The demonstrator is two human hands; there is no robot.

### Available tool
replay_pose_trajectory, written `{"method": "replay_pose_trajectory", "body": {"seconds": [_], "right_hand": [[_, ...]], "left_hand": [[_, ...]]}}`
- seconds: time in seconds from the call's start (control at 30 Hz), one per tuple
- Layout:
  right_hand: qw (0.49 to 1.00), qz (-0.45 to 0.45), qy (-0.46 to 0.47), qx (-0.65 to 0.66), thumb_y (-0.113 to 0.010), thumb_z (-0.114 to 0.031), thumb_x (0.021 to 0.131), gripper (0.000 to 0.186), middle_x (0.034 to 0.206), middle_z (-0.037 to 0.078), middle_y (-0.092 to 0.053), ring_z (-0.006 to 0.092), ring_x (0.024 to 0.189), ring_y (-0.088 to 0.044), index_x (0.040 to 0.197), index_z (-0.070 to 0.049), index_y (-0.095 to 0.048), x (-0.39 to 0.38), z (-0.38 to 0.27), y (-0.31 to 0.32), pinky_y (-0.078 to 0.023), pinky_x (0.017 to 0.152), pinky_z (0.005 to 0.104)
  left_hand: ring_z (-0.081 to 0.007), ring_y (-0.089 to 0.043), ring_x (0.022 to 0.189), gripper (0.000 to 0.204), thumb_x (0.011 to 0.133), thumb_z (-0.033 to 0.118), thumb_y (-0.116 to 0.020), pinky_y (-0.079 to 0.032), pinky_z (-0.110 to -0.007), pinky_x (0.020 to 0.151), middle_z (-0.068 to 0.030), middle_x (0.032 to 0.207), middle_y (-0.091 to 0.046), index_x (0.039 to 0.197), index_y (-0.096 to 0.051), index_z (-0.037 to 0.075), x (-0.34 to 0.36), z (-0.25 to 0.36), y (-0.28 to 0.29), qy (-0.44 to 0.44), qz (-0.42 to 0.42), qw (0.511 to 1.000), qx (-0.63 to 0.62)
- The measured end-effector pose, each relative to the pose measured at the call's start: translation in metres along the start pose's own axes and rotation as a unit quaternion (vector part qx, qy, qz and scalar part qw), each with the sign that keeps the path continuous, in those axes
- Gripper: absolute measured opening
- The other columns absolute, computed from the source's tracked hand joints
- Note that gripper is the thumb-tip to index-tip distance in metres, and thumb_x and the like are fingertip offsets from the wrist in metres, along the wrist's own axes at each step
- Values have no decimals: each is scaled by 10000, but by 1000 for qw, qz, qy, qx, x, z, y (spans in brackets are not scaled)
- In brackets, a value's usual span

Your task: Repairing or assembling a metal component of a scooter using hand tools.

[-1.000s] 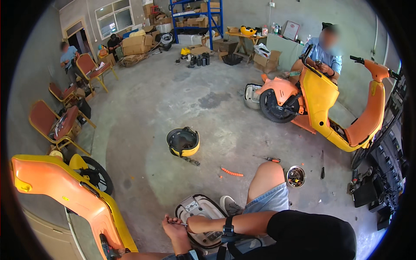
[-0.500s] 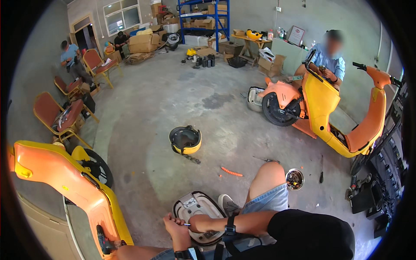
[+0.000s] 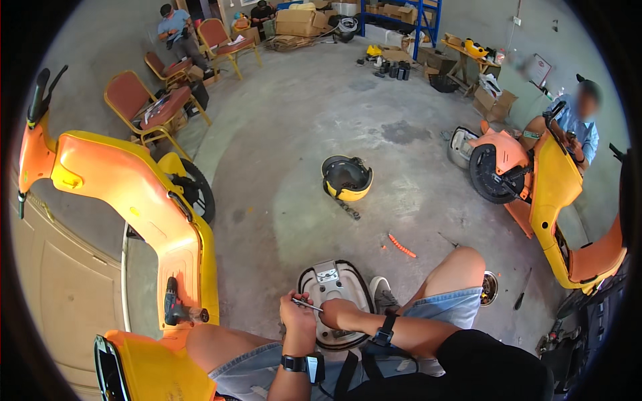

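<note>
A scooter seat (image 3: 349, 281) lies upside down on the floor between my legs, its pale underside ringed by a black rim, with a metal hinge plate (image 3: 327, 273) at its far end. Over its left edge, my left hand (image 3: 298, 317) is closed on a slim silver metal rod (image 3: 306, 304). The rod's other end meets my right hand (image 3: 338, 313), which is curled over the seat's underside. What the right fingers hold is hidden.
Left stands an orange-yellow scooter (image 3: 114, 180) with a cordless drill (image 3: 175, 304) on its footboard. A yellow helmet (image 3: 349, 194) lies ahead. At right are a metal bowl (image 3: 490, 287), a screwdriver (image 3: 523, 291) and another scooter (image 3: 555, 194), with a person (image 3: 582, 127) behind it.
My view has swung left, so the scene sits further right in the picture and more of the left scooter shows. Both hands stay close together at the seat, with the rod now more visible.
</note>
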State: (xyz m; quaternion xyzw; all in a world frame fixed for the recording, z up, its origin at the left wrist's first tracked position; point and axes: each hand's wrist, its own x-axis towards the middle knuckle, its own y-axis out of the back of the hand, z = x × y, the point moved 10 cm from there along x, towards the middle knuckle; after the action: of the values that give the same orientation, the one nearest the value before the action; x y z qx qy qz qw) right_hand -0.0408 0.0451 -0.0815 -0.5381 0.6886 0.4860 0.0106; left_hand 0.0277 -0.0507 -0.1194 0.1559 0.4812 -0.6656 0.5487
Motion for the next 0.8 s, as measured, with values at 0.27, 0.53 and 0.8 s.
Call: {"method": "replay_pose_trajectory", "body": {"seconds": [0.27, 0.53, 0.8], "right_hand": [[1000, -5, -7, 2, -458, -253, 837, 323, 911, 224, -658, 393, 878, -631, 899, -23, -677, -1, -2, 0, -492, 782, 468], [999, -16, -30, 9, -479, -198, 797, 304, 944, 231, -658, 391, 903, -639, 900, -2, -687, -4, -1, 9, -503, 774, 461], [1000, -15, -8, 25, -507, -204, 761, 293, 891, 254, -651, 389, 860, -645, 846, 9, -689, -2, -6, 12, -508, 742, 461]], "left_hand": [[-236, -553, 792, 109, 870, 145, -536, -459, -359, 713, -58, 804, -505, 921, -497, 57, -16, 7, -3, 3, 0, 1000, 3], [-263, -554, 808, 123, 860, 155, -535, -463, -386, 736, -72, 836, -501, 912, -510, 46, -11, 1, 0, 17, -6, 1000, 16], [-196, -465, 653, 149, 853, 189, -440, -386, -344, 596, 2, 690, -461, 898, -522, 74, 2, -1, 3, 30, 8, 1000, 3]]}}
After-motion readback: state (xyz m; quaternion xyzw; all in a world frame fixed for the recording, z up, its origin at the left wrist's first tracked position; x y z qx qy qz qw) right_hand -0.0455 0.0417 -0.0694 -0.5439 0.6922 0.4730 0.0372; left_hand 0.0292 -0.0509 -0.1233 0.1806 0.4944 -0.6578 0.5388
